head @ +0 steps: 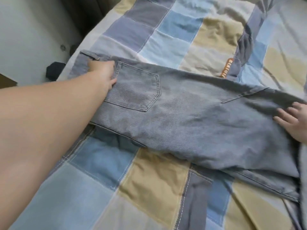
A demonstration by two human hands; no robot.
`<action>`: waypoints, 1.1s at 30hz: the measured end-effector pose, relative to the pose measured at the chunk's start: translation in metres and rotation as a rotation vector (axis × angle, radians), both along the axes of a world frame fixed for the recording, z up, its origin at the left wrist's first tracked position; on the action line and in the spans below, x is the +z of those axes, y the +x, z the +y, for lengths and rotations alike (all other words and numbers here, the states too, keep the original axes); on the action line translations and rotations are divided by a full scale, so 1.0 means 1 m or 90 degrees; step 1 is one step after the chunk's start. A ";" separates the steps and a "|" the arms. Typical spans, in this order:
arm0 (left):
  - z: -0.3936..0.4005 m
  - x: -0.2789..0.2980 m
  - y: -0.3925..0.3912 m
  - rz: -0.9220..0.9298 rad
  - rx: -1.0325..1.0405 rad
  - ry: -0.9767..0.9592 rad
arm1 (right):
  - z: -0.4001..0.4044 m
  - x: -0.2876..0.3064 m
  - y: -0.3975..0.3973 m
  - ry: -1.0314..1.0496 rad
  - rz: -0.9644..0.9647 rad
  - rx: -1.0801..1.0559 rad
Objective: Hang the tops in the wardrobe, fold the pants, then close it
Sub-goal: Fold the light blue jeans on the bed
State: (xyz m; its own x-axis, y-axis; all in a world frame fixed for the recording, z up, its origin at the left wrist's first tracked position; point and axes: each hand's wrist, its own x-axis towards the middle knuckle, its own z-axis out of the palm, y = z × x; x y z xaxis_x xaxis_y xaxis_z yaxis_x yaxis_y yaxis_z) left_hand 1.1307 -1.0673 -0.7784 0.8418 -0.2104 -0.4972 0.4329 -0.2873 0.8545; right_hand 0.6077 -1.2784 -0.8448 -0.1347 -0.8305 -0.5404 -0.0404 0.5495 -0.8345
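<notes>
Pants: we are seeing a pair of grey denim pants (191, 117) lying across the bed, waistband toward the left, legs running off to the right, one back pocket (134, 87) facing up.
Bed cover: we are looking at a patchwork quilt (149, 176) of blue, tan and grey squares spreading under the pants; a small orange label (226, 68) is lying on it just beyond the upper edge of the denim.
Left hand: our left hand (103, 73) is reaching out at the waistband end, its fingers curling down into the denim beside the pocket and gripping the fabric there.
Right hand: our right hand (294, 122) is lying on the leg part at the right edge of view, fingers spreading straight and pressing flat on the cloth, holding nothing.
Lower right: the leg fabric is bunching and trailing toward the bottom right corner, where we cannot tell how it is ending.
Left of bed: a pale floor (25, 39) is showing, with a dark object (54, 71) sitting near the bed's edge; we cannot tell what it is.
</notes>
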 end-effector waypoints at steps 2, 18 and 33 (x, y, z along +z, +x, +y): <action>0.004 0.003 -0.027 -0.013 -0.008 0.014 | 0.028 0.020 0.031 0.015 -0.031 0.013; -0.023 -0.009 -0.455 0.211 -0.590 0.065 | 0.296 0.015 -0.094 0.361 -0.145 -0.317; -0.017 -0.038 -0.617 0.125 -0.593 0.014 | 0.207 -0.019 -0.273 -0.148 0.822 0.530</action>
